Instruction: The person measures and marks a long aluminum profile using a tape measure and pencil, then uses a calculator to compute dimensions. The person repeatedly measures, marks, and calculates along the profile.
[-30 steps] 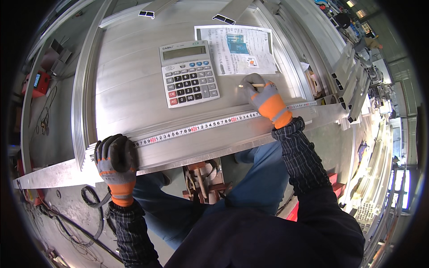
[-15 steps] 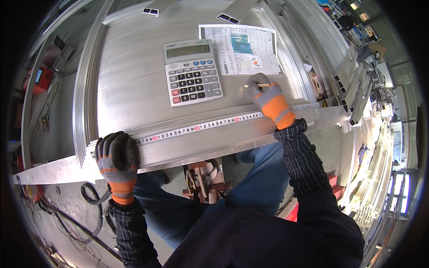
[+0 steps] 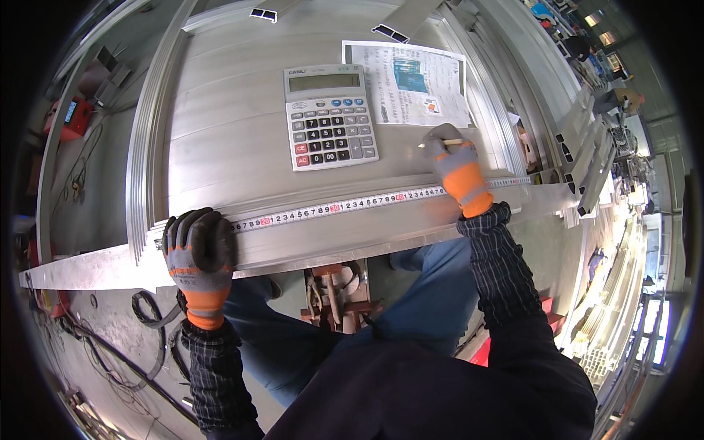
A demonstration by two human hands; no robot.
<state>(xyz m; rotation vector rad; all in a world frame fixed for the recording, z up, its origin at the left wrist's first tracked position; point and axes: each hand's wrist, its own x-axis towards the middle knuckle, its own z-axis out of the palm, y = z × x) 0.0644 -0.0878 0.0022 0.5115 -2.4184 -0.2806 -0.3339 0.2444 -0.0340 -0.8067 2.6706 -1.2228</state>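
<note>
My left hand (image 3: 198, 253), in a grey, black and orange work glove, curls over the left end of a long metal profile (image 3: 323, 235). A white tape measure blade (image 3: 315, 213) lies along the profile, and its left end disappears under this hand. My right hand (image 3: 458, 165), gloved the same way, is closed around a thin light-coloured pencil or marker (image 3: 442, 144), its tip pointing left. That hand hovers over or rests by the right part of the tape and hides some of it. Beyond the tape lies a grey calculator (image 3: 331, 117) with black and red keys.
A printed sheet (image 3: 411, 81) with a blue patch lies right of the calculator on the metal worktop (image 3: 220, 110). Stacked metal profiles (image 3: 147, 161) border the worktop on the left. A red box (image 3: 67, 119) sits at far left, and cables (image 3: 158, 337) run across the floor.
The whole view has shifted slightly, so the worktop things appear a little further right. Both hands keep nearly the same places along the tape, with the pencil or marker still held in the right.
</note>
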